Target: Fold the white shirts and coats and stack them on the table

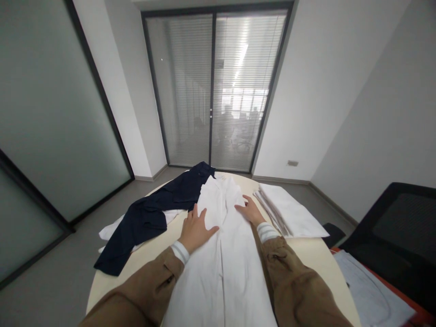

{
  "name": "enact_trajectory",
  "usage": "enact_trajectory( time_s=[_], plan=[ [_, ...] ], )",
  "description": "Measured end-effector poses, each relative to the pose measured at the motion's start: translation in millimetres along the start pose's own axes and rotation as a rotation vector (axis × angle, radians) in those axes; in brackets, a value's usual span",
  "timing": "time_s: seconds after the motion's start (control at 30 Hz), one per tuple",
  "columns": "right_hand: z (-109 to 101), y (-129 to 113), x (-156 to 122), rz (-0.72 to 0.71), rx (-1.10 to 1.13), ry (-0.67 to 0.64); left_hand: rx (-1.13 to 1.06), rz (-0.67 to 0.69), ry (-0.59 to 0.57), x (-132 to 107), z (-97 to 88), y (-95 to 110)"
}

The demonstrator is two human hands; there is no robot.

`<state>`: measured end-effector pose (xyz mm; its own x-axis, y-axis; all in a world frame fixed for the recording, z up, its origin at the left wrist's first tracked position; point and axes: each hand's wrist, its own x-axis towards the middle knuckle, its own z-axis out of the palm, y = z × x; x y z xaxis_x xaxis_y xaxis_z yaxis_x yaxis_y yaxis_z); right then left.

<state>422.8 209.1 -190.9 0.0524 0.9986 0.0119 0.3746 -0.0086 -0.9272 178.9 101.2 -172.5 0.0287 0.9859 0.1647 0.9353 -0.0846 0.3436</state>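
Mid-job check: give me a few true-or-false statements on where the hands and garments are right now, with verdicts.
1. The left hand and right hand both touch the long white cloth garment, palms open. True.
2. The dark navy cloth garment lies right of the white one. False: it lies left.
3. A stack of folded white cloths sits right of the right hand. True.
4. The left hand's grip is closed on the navy garment. False: it is open, at the white garment's left edge.

No readable text anywhere

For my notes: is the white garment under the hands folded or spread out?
Spread out: the garment lies flat under left hand and right hand.
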Motion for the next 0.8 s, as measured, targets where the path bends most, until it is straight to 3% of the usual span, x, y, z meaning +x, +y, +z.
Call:
enact_trajectory(
  time_s=[0.2, 0.3, 0.43, 0.6, 0.8],
  plan=[
    [-5, -15, -9, 0.054, -0.016, -0.024, -0.404, -0.153, 0.044, 49, -10.8, -33],
    [-9, -20, -11, 0.069, -0.058, -0.078, -0.467, -0.175, 0.034, 64, -10.8, -45],
    [-16, -24, -9, 0.051, -0.219, -0.114, -0.518, -0.184, -0.003, 68, -9.3, -50],
    [-32, -30, -11, 0.07, -0.29, -0.186, -0.693, -0.265, -0.131, 65, -8.3, -48],
    [-37, -44, -19, 0.221, -0.124, -0.252, -1.001, -0.353, -0.203, 66, -4.0, -42]
  ],
)
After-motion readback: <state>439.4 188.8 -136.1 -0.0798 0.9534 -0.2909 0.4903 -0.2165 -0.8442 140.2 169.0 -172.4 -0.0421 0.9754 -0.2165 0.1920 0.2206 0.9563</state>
